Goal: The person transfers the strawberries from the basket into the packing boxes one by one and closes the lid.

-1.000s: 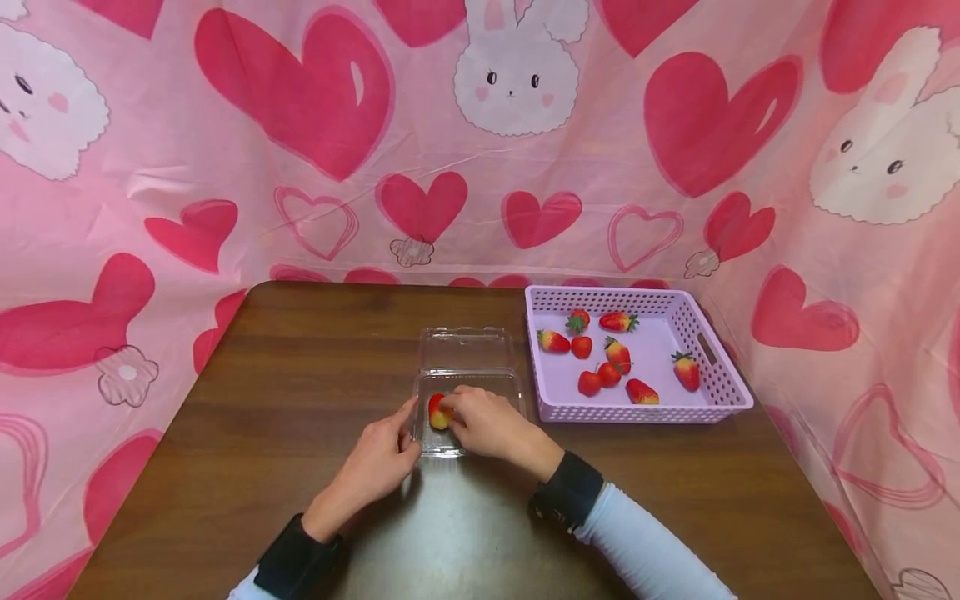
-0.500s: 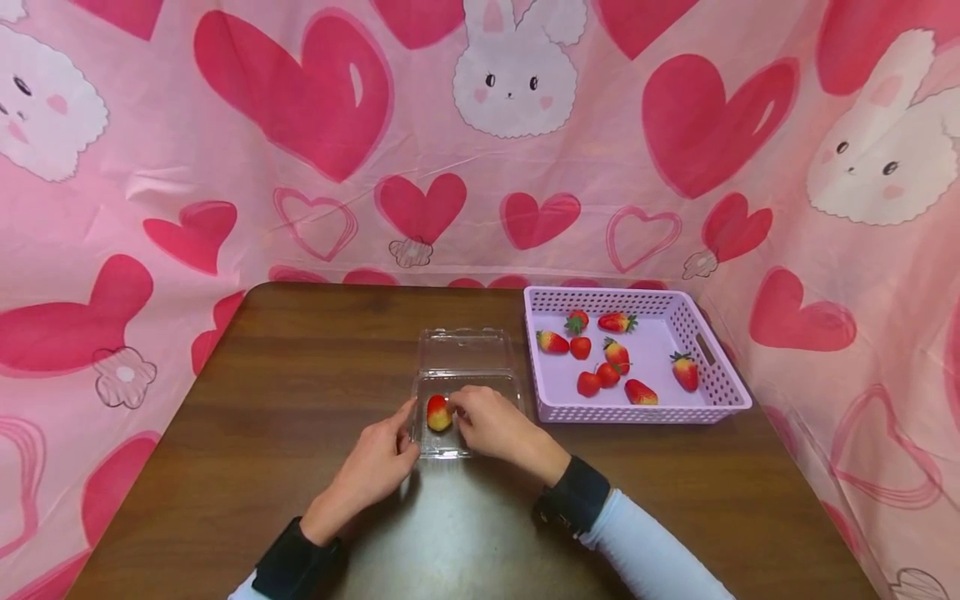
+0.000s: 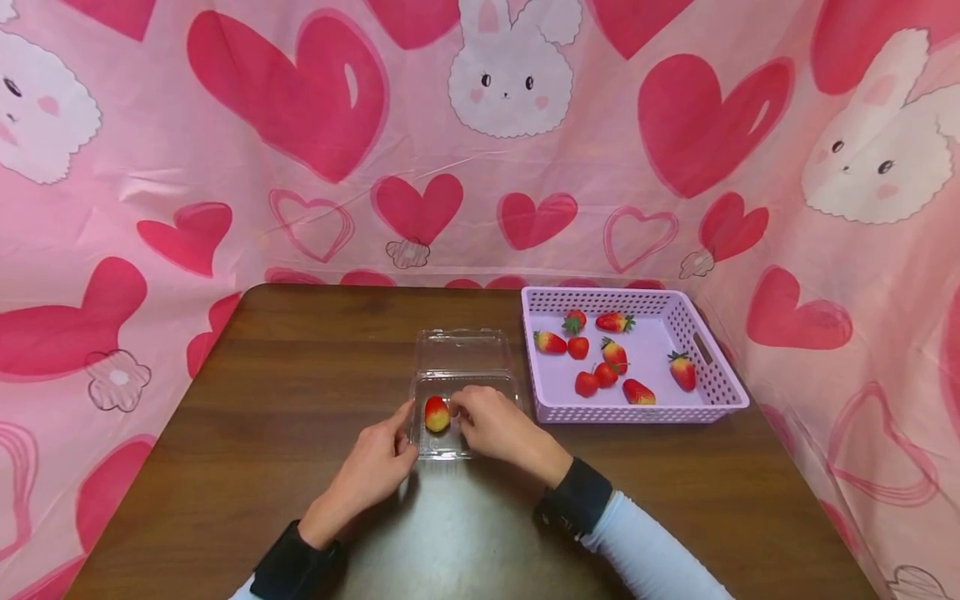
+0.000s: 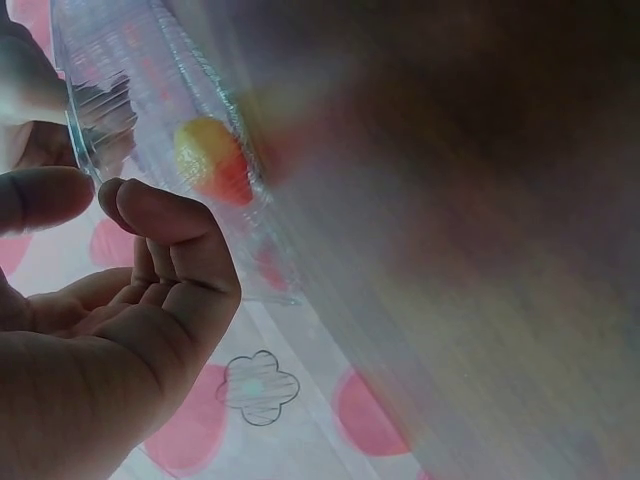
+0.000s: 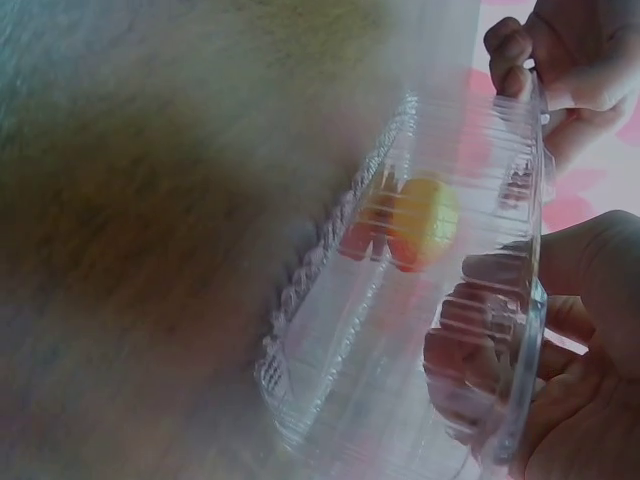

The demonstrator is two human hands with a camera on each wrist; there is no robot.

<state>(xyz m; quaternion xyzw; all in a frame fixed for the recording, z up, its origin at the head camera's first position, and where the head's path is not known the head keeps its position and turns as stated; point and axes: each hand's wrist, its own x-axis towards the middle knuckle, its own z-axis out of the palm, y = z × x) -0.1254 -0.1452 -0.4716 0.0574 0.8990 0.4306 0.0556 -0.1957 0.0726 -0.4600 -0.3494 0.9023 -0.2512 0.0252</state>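
Observation:
On the table, a clear plastic clamshell box (image 3: 427,447) stands with its lid (image 3: 463,350) folded back. One red and yellow strawberry (image 3: 437,414) lies in the left part of its base. My left hand (image 3: 377,454) holds the box's near left edge; in the left wrist view, thumb and fingers meet at the rim (image 4: 80,150). Reaching into the base just right of the strawberry is my right hand (image 3: 498,427). Through the clear wall in the right wrist view, its bent fingers (image 5: 455,335) stand apart from the strawberry (image 5: 427,220), with nothing seen between them.
A lilac perforated basket (image 3: 693,312) holds several strawberries (image 3: 639,392), to the right of the box. Both stand on a brown wooden table (image 3: 315,367). A pink curtain (image 3: 420,100) with hearts and rabbits hangs behind and at the sides.
My right hand has let go of the strawberry and drawn slightly right of it. The strawberry rests in the box. My left hand keeps its place at the edge.

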